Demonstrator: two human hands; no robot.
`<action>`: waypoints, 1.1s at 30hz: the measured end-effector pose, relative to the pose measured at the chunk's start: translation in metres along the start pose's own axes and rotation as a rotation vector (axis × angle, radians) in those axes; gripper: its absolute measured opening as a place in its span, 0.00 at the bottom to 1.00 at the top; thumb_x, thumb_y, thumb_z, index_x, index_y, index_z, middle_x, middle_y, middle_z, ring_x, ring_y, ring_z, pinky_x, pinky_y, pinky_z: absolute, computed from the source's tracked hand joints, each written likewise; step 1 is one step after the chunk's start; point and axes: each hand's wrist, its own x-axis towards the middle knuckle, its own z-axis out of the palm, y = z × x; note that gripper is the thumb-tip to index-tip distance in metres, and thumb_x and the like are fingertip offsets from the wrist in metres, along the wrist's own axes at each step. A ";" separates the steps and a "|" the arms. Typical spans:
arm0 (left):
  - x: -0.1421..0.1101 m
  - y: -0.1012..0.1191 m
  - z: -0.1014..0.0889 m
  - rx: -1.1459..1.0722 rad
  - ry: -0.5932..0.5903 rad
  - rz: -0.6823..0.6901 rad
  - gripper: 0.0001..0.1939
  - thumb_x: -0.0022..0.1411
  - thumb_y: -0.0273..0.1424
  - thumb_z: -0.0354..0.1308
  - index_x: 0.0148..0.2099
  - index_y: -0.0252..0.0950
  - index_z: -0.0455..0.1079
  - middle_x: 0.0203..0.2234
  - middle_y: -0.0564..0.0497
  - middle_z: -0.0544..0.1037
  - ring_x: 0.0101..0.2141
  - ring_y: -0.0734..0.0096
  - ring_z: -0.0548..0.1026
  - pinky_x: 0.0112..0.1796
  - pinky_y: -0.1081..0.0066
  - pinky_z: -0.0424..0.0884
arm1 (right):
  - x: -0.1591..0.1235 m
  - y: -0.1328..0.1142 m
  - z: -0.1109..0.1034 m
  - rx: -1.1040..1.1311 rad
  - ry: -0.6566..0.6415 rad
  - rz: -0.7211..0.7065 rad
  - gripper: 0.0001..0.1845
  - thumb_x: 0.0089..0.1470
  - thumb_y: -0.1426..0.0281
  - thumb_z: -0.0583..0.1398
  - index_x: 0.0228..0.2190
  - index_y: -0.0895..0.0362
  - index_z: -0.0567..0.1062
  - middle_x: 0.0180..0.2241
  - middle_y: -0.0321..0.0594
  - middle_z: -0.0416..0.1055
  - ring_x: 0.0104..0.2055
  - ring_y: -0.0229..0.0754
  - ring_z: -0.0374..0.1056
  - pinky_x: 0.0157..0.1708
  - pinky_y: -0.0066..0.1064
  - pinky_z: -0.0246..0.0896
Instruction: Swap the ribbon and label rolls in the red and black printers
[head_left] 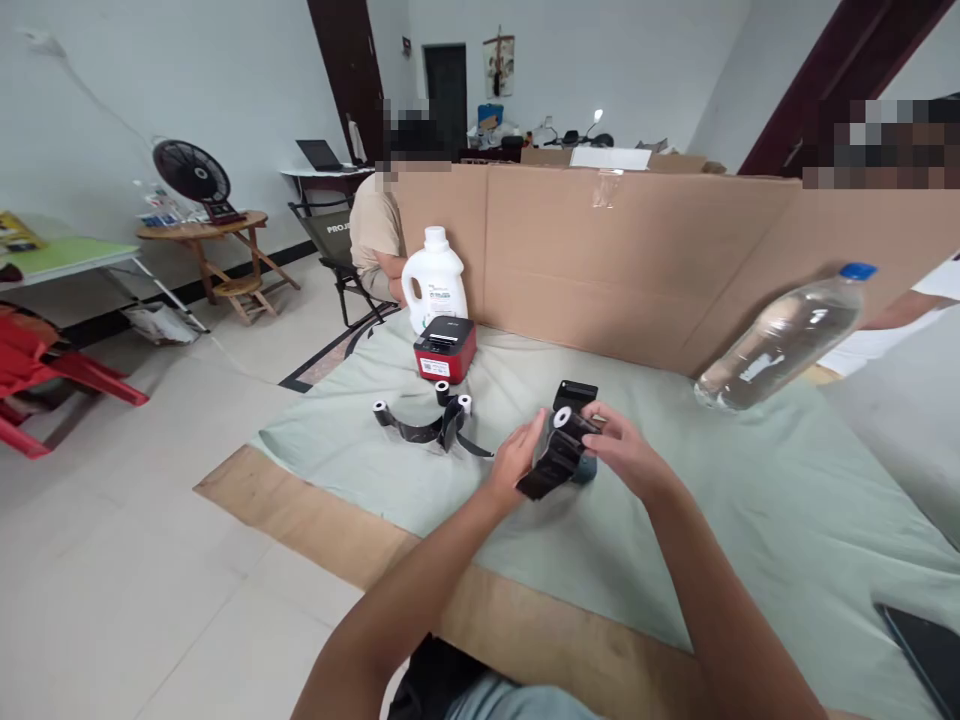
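A roll of black ribbon (pixel 577 424) with a white core is held between my two hands, and a wide black strip (pixel 553 470) hangs from it. My left hand (pixel 516 458) grips the left side, fingers extended along it and thumb hidden. The fingers of my right hand (pixel 616 445) are closed on the roll's right end. Just behind the roll a black flat piece (pixel 576 393) shows, and a dark bluish object (pixel 586 469) is partly covered below it. To the left lie several small black rolls (pixel 442 392) with white ends, some joined by curling black ribbon (pixel 417 432).
Behind the rolls stand a red and black box-shaped device (pixel 454 352) and a white jug (pixel 436 283). A large clear bottle (pixel 787 340) leans against the cardboard wall (pixel 600 265). A phone (pixel 926 650) lies at the right front of the green cloth (pixel 757 520). Two people are beyond the cardboard.
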 end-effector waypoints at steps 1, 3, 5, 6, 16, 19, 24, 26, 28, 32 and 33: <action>-0.001 0.000 0.000 0.033 0.045 0.061 0.39 0.72 0.42 0.48 0.77 0.37 0.37 0.72 0.46 0.55 0.69 0.52 0.60 0.68 0.58 0.58 | 0.000 0.007 -0.016 -0.078 0.052 -0.015 0.16 0.50 0.60 0.65 0.39 0.51 0.69 0.29 0.32 0.69 0.30 0.39 0.64 0.33 0.32 0.60; -0.001 -0.001 0.003 0.125 0.096 0.213 0.35 0.71 0.39 0.48 0.76 0.36 0.45 0.72 0.44 0.56 0.67 0.55 0.63 0.66 0.59 0.60 | 0.005 0.021 -0.039 -0.236 0.114 -0.046 0.17 0.55 0.59 0.61 0.46 0.51 0.71 0.34 0.36 0.73 0.37 0.43 0.68 0.40 0.35 0.63; 0.000 -0.004 0.008 0.217 0.095 0.326 0.28 0.71 0.33 0.48 0.72 0.42 0.57 0.69 0.45 0.62 0.65 0.59 0.66 0.63 0.59 0.63 | 0.015 0.035 -0.052 -0.382 0.110 -0.094 0.18 0.60 0.58 0.57 0.49 0.52 0.72 0.43 0.40 0.75 0.44 0.46 0.69 0.47 0.39 0.63; 0.001 -0.005 0.011 0.254 0.107 0.372 0.26 0.71 0.31 0.48 0.69 0.44 0.63 0.66 0.46 0.67 0.63 0.60 0.68 0.61 0.60 0.64 | 0.022 0.042 -0.054 -0.457 0.102 -0.117 0.18 0.61 0.59 0.55 0.49 0.53 0.72 0.46 0.42 0.75 0.47 0.47 0.69 0.50 0.40 0.63; 0.003 -0.011 0.024 0.434 0.306 0.479 0.14 0.72 0.29 0.53 0.51 0.46 0.79 0.28 0.52 0.75 0.33 0.70 0.69 0.37 0.66 0.60 | 0.061 0.081 -0.047 -1.160 0.120 -0.146 0.20 0.65 0.70 0.51 0.52 0.61 0.75 0.50 0.54 0.71 0.52 0.55 0.63 0.55 0.44 0.59; 0.003 -0.009 0.025 0.422 0.282 0.501 0.15 0.73 0.30 0.51 0.51 0.45 0.79 0.26 0.53 0.73 0.32 0.70 0.68 0.37 0.66 0.59 | 0.059 0.081 -0.047 -1.242 0.112 -0.110 0.20 0.66 0.72 0.50 0.54 0.62 0.74 0.50 0.54 0.72 0.51 0.55 0.62 0.54 0.43 0.58; 0.004 -0.008 0.026 0.416 0.225 0.505 0.14 0.74 0.31 0.51 0.52 0.44 0.78 0.27 0.53 0.74 0.33 0.70 0.69 0.37 0.65 0.59 | 0.057 0.080 -0.038 -1.322 0.102 -0.084 0.21 0.66 0.74 0.50 0.53 0.61 0.75 0.48 0.55 0.71 0.49 0.55 0.62 0.52 0.44 0.58; 0.005 -0.009 0.027 0.409 0.212 0.510 0.14 0.74 0.31 0.52 0.52 0.43 0.78 0.28 0.52 0.75 0.34 0.70 0.69 0.37 0.65 0.59 | 0.057 0.082 -0.036 -1.302 0.125 -0.064 0.20 0.64 0.74 0.51 0.52 0.61 0.76 0.47 0.55 0.70 0.50 0.55 0.62 0.53 0.44 0.59; 0.007 -0.009 0.028 0.403 0.207 0.510 0.13 0.73 0.31 0.53 0.52 0.43 0.78 0.29 0.52 0.76 0.34 0.70 0.70 0.37 0.65 0.59 | 0.057 0.083 -0.035 -1.250 0.165 -0.051 0.18 0.62 0.74 0.54 0.50 0.60 0.77 0.48 0.53 0.69 0.51 0.55 0.63 0.53 0.43 0.60; 0.007 -0.009 0.029 0.405 0.167 0.491 0.12 0.73 0.32 0.54 0.51 0.43 0.78 0.29 0.52 0.77 0.34 0.69 0.71 0.37 0.65 0.59 | 0.057 0.080 -0.036 -1.096 0.349 -0.036 0.12 0.60 0.69 0.56 0.44 0.57 0.77 0.46 0.50 0.68 0.47 0.52 0.67 0.50 0.43 0.65; 0.007 -0.009 0.029 0.405 0.162 0.491 0.12 0.73 0.32 0.54 0.51 0.43 0.78 0.29 0.52 0.77 0.34 0.69 0.71 0.37 0.65 0.59 | 0.058 0.079 -0.036 -1.056 0.418 -0.057 0.15 0.61 0.67 0.56 0.46 0.57 0.76 0.48 0.51 0.68 0.47 0.52 0.68 0.50 0.44 0.65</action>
